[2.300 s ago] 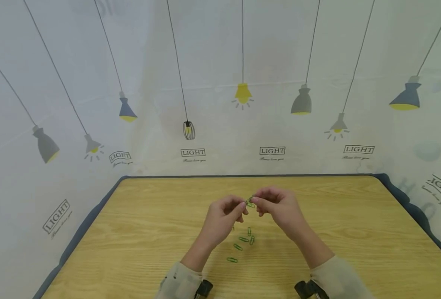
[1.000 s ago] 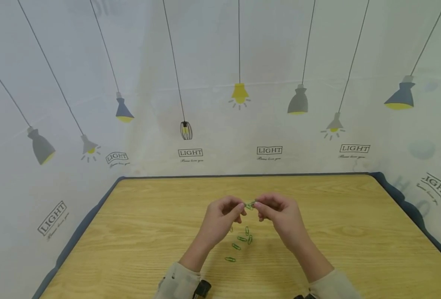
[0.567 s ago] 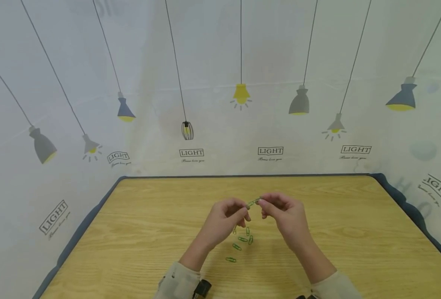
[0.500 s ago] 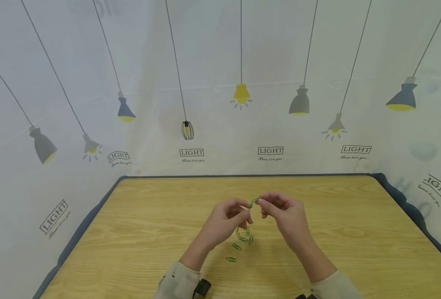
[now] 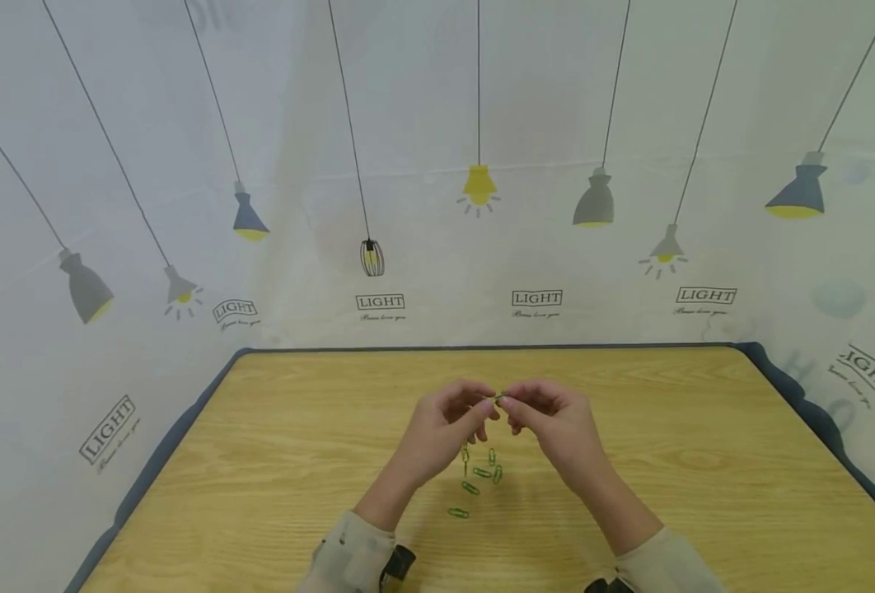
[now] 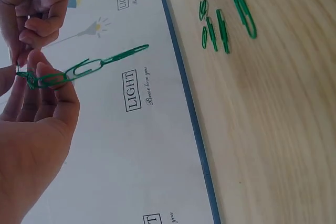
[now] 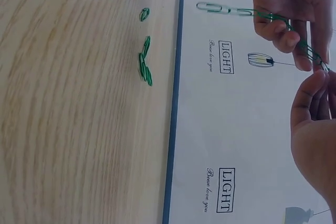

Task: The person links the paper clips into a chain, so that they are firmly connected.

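Observation:
Both hands are raised over the table with fingertips nearly meeting. My left hand (image 5: 433, 432) pinches a chain of green paper clips (image 6: 84, 68) between thumb and fingers. The chain's free end dangles below that hand, and in the right wrist view the chain (image 7: 212, 7) runs along its fingers. At the chain's other end, my right hand (image 5: 567, 428) pinches a green clip (image 5: 500, 398) between thumb and index finger. Fingertips partly hide that clip, and I cannot tell whether it is hooked into the chain.
Several loose green paper clips (image 5: 470, 487) lie on the wooden table (image 5: 297, 461) below the hands. A dark blue edge (image 5: 378, 350) borders the table. Behind it hangs a pale sheet (image 5: 437, 247) printed with lamps.
Half a second ago the clips stretched between hands held further apart. Since then my right hand has come left toward my left hand, whose fingers have regripped the chain.

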A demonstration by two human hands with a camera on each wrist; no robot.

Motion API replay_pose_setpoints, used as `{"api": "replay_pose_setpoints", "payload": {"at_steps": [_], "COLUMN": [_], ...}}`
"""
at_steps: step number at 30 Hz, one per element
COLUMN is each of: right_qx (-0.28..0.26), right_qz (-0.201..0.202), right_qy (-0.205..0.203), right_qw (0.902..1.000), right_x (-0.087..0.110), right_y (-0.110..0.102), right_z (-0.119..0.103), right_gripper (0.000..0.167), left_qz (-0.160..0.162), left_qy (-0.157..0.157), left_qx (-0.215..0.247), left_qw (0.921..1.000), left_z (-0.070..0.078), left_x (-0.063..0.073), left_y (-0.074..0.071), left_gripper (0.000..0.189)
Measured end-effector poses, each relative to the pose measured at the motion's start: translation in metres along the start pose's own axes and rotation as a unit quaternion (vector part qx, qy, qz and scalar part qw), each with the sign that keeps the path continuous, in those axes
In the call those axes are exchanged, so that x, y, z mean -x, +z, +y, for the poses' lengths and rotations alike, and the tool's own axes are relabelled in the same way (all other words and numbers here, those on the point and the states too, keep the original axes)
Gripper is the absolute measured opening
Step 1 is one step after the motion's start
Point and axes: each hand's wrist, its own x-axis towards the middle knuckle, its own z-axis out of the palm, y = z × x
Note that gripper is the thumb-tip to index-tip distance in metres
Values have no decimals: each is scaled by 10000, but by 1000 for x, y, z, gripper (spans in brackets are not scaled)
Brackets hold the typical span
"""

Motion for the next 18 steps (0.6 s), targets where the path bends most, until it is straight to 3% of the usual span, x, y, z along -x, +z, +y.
{"api": "replay_pose_setpoints", "payload": {"at_steps": [12,18], "right_qx": [-90,115], "right_qz": [-178,-291], "right_qy": [15,128], "right_qw": [9998,9994], "right_x": [1,1], "right_y": [-2,-5], "right_z": [-1,0], "right_gripper": [22,23], "left_qz": [388,537], "left_qy": [220,432], "left_qx": [-834,-1110], "left_qw": [9955,9914], "left_z": [3,5], "left_x": [-2,-2], "left_y": [-2,-2], "left_gripper": [14,12]}}
